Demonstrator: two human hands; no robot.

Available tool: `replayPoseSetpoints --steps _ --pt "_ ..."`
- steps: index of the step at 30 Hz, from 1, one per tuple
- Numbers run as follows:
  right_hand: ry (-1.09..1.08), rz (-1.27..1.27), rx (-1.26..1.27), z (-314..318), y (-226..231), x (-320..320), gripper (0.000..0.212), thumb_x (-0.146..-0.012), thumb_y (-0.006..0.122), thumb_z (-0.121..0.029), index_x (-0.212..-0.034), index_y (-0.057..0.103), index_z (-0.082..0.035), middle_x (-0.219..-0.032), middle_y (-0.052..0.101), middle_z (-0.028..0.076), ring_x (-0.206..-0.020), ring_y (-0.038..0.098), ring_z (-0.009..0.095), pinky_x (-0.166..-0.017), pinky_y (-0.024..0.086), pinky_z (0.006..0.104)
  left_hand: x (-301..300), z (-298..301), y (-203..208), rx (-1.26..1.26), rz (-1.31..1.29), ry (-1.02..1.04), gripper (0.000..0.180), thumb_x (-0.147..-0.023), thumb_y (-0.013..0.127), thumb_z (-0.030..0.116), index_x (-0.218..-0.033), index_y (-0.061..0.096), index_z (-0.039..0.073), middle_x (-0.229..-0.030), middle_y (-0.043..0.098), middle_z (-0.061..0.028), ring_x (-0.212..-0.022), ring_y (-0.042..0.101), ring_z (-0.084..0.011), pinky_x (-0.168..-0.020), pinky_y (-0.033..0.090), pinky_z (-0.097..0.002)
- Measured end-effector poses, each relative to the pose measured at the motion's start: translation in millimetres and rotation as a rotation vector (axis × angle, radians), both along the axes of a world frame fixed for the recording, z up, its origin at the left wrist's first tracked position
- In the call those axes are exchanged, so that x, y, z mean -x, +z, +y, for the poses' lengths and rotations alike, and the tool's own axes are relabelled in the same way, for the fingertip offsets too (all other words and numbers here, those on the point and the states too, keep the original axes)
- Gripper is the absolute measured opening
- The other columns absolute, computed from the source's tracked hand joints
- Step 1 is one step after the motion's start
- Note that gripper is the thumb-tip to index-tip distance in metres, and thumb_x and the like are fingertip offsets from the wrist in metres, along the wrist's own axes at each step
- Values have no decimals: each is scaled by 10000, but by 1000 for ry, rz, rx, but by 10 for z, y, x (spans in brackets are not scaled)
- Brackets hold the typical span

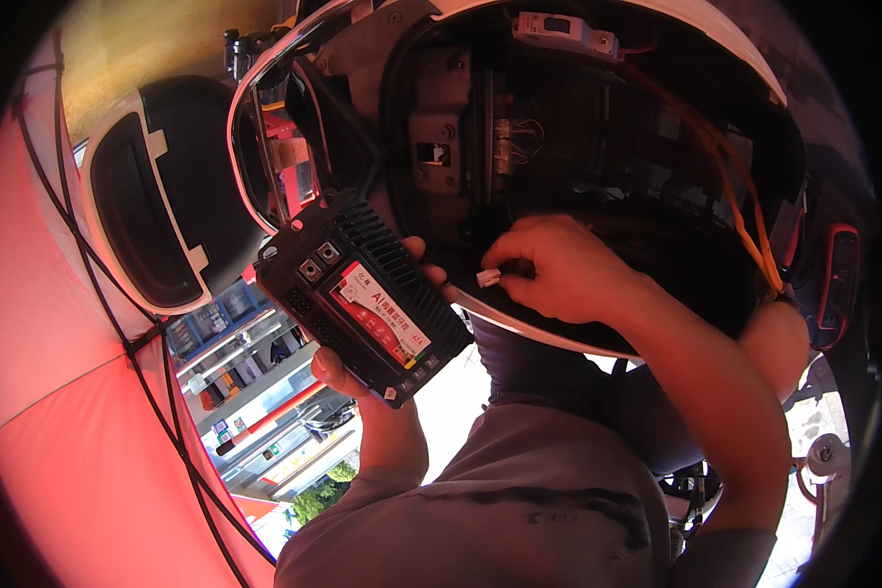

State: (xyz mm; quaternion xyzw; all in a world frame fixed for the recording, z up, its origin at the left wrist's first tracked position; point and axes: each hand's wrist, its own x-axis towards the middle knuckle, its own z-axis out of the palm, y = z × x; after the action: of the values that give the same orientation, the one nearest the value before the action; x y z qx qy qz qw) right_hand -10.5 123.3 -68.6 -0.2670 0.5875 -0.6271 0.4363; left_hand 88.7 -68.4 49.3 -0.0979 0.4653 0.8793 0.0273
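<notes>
My left hand [335, 372] grips a black finned motor controller [426, 284], thumb on the near edge and fingertips round the far side. It is held tilted, with its sockets and a white and red label facing up. My right hand [563, 269] pinches a small white plug connector [488, 278] just right of the controller, apart from it. Whether a wire runs from this plug is hidden by the fingers. Both hands are over the front rim of an open, dark vehicle compartment [608, 201].
A small white circuit breaker [563, 34] sits at the compartment's far edge. Orange cables [740, 201] hang along its right side. Thin wires [524, 137] and a metal bracket [436, 147] show inside. To the left are a black, pale-rimmed panel [142, 201] and a red tent wall [78, 421].
</notes>
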Motion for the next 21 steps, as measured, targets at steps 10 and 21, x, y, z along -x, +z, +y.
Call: replayPoseSetpoints --steps 10,21 --pt "-114 8 70 -27 -53 -66 203 -838 727 -55 -1036 772 -62 -942 685 115 -820 687 233 -728 553 338 -19 -9 12 -100 -55 58 1104 -824 842 409 -1583 198 -69 -1520 323 -407 -1351 483 -525 -1039 532 -601" --pt "-103 47 53 -31 -42 -52 198 -837 729 -31 -1029 771 -53 -920 670 102 -786 682 204 -715 551 319 0 -7 25 -65 -77 53 1111 -810 849 428 -1571 218 -78 -1501 349 -403 -1329 510 -513 -1016 557 -584"
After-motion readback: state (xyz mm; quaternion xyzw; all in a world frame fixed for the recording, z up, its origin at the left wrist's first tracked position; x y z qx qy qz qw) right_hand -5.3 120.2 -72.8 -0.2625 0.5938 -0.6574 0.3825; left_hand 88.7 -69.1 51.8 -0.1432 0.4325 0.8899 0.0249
